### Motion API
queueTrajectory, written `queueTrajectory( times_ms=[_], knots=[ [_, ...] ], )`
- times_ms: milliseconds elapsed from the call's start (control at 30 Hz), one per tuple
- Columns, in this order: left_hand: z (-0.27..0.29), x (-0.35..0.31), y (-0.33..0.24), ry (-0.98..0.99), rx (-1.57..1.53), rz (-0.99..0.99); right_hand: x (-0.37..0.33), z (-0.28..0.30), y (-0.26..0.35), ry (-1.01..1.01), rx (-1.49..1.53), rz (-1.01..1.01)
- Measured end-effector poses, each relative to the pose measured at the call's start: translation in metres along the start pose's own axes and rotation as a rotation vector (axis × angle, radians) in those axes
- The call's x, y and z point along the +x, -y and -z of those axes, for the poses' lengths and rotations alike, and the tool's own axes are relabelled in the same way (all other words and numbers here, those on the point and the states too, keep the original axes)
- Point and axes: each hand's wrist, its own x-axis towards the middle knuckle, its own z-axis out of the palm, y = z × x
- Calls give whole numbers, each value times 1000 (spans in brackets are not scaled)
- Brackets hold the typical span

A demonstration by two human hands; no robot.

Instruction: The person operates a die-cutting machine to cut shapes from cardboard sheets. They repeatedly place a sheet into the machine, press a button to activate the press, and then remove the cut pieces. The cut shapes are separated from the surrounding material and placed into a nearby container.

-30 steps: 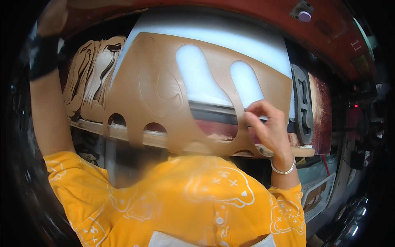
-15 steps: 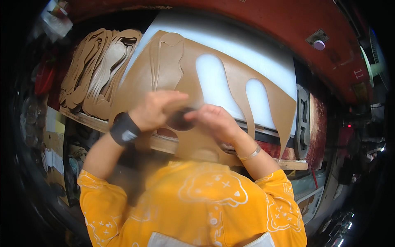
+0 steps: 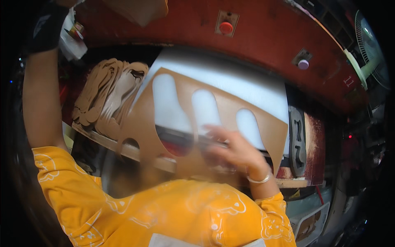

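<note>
A tan sheet with several large sole-shaped holes lies slanted over a white board, its near part hanging past the wooden edge. My right hand is over the sheet's near part, beside the middle hole, fingers stretched and apart but blurred. Whether they touch the sheet I cannot tell. My left arm reaches far up to the left; a dark band circles the wrist, and my left hand is almost entirely cut off by the frame's edge. Near it at the top shows a tan piece; what holds it is hidden.
Stacked tan sole-shaped pieces lie left of the board. A grey sole-shaped cutting die rests at the right. Behind stands a red machine body with a red button and a pale purple one. A fan is at the far right.
My left hand has swung from above the sheet up to the far left. Cut pieces are gone from the sheet's left part, where a hole shows. My right hand has moved right and nearer.
</note>
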Motion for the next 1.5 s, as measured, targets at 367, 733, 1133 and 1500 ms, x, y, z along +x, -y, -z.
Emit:
queueTrajectory(
  times_ms=[367,733,1133,1500],
  knots=[
    [-120,-22,-106,932,-1717,-101,40,40,43,282,1241,271],
    [-190,-139,-167,131,-1672,751,22,43,31,-729,831,384],
    [-207,-155,-131,-105,-1730,931,-17,60,7,-109,1182,498],
    [-237,-159,-186,95,-1550,776,4,27,-14,-1104,328,190]
  ],
)
